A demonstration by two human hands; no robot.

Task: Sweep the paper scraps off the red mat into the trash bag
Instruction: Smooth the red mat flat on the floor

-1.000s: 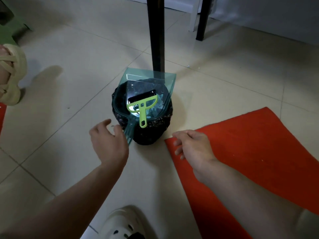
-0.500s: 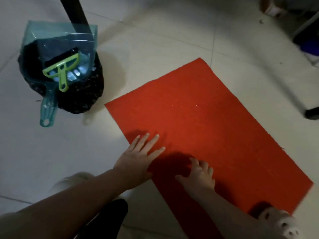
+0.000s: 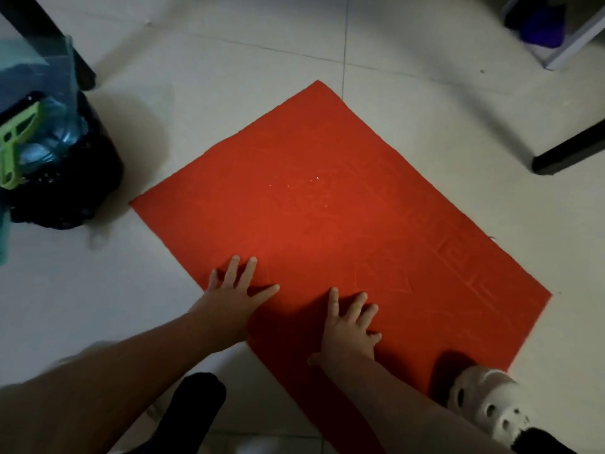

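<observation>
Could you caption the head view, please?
Left hand and right hand flat on red rectangular mat near black trash bag.

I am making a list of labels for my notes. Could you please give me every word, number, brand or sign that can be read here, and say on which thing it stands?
No readable text in this view.
red mat: only faint pressed lines and shapes, too faint to read as any characters.
trash bag, dustpan, green brush, white shoe: no label or brand visible.
</observation>
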